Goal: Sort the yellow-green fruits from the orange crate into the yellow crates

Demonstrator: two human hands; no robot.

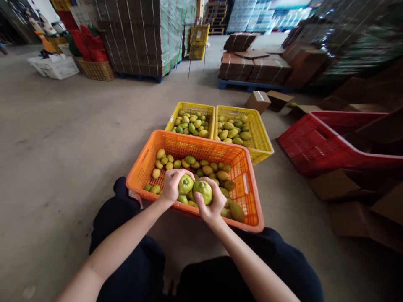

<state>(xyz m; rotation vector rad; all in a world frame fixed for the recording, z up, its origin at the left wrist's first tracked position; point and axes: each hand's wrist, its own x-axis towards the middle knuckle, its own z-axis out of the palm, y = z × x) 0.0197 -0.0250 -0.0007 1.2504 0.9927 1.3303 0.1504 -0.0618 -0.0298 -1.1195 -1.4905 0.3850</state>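
My left grip (171, 184) is wrapped around one green papaya-like fruit (185, 185); my right grip (215, 201) grasps a second green papaya-like fruit (204, 193), thumb against its near side. Both are positioned side by side over the near part of the orange crate (256, 203), stem ends facing me. The crate contains loose yellow-green fruits (208, 170). Directly beyond it, two yellow crates (263, 135) of similar fruit stand side by side on the floor (69, 138). A red crate (300, 147) is located to the right.
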